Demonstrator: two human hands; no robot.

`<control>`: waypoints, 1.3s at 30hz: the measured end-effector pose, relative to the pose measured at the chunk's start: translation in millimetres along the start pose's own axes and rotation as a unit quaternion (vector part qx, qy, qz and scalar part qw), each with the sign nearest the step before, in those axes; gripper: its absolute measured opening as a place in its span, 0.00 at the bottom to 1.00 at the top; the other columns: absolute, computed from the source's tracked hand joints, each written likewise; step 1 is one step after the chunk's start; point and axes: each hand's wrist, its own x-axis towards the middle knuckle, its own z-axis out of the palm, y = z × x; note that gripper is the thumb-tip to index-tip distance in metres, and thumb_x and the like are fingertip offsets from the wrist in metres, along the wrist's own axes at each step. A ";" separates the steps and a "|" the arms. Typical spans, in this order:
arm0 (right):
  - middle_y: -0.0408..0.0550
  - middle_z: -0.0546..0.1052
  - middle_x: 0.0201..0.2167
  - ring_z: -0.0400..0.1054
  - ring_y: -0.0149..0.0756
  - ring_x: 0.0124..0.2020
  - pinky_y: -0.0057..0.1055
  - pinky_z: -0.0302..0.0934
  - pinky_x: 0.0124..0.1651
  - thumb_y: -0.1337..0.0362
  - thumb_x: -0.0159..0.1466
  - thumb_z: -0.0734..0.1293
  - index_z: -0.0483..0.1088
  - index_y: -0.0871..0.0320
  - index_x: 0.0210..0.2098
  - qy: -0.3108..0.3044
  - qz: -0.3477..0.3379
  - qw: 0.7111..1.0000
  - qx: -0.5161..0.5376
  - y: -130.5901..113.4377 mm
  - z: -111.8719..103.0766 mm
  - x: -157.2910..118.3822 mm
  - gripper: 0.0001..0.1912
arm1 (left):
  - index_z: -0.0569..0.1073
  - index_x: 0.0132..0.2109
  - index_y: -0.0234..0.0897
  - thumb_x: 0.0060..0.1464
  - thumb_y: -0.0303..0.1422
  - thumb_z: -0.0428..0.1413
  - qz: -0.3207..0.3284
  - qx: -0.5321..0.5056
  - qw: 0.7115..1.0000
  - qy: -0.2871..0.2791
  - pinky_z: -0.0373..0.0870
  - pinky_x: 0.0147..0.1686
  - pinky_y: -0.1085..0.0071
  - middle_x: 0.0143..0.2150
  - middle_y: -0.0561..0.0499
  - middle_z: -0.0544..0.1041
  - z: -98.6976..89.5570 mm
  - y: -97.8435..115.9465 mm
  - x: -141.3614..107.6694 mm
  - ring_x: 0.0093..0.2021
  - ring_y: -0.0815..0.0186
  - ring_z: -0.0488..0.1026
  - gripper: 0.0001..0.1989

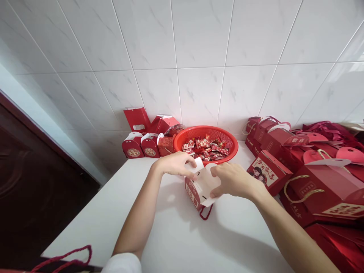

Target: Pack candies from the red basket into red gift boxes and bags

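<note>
A small red gift box (192, 194) with a white inside stands on the white table (167, 227), its top flaps spread apart. My left hand (176, 164) grips the box's left flap and edge between thumb and fingers. On the opposite side, my right hand (233, 179) pinches the right flap, its thumb at the near edge. Small slots show in the white flaps. From the box's near end hangs a dark red cord handle (206, 214). Just behind both hands is a red plastic basket (233, 151) holding many wrapped candies (203, 144).
Several red boxes (133, 146) stand at the back left by the tiled wall (199, 38). Many larger red gift boxes (321, 185) with rope handles crowd the right side. A dark red cord (71, 252) shows at the lower left, near a dark door (42, 170).
</note>
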 end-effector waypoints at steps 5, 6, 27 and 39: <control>0.49 0.78 0.37 0.72 0.46 0.40 0.32 0.49 0.30 0.48 0.53 0.76 0.69 0.58 0.41 -0.019 0.004 1.000 0.010 3.5 7.4 -1.5 0.25 | 0.70 0.55 0.41 0.31 0.50 0.69 -0.026 0.070 0.993 -0.091 0.67 0.38 0.70 0.50 0.48 0.75 -2.7 -0.4 -5.1 0.45 0.55 0.73 0.42; 0.50 0.78 0.38 0.72 0.47 0.41 0.32 0.50 0.31 0.47 0.53 0.76 0.69 0.58 0.41 -0.023 0.008 1.000 0.010 4.2 8.4 -0.7 0.26 | 0.70 0.54 0.42 0.30 0.50 0.69 -0.029 0.074 0.992 -0.095 0.68 0.39 0.69 0.50 0.48 0.74 -2.1 -0.7 -4.3 0.46 0.55 0.73 0.42; 0.56 0.78 0.43 0.72 0.55 0.45 0.36 0.59 0.40 0.39 0.52 0.72 0.67 0.56 0.59 -0.047 0.018 0.996 0.076 34.0 17.7 6.2 0.43 | 0.66 0.46 0.38 0.32 0.51 0.68 -0.072 -0.059 0.988 -0.123 0.71 0.26 0.70 0.48 0.45 0.73 1.3 -5.6 0.5 0.36 0.61 0.76 0.37; 0.55 0.77 0.46 0.71 0.51 0.46 0.33 0.58 0.41 0.48 0.57 0.72 0.65 0.54 0.63 -0.034 0.024 0.995 0.087 32.0 8.2 -2.6 0.37 | 0.77 0.49 0.40 0.28 0.55 0.69 -0.003 0.052 0.994 -0.100 0.65 0.35 0.71 0.43 0.50 0.75 -1.1 -2.9 0.5 0.42 0.57 0.72 0.40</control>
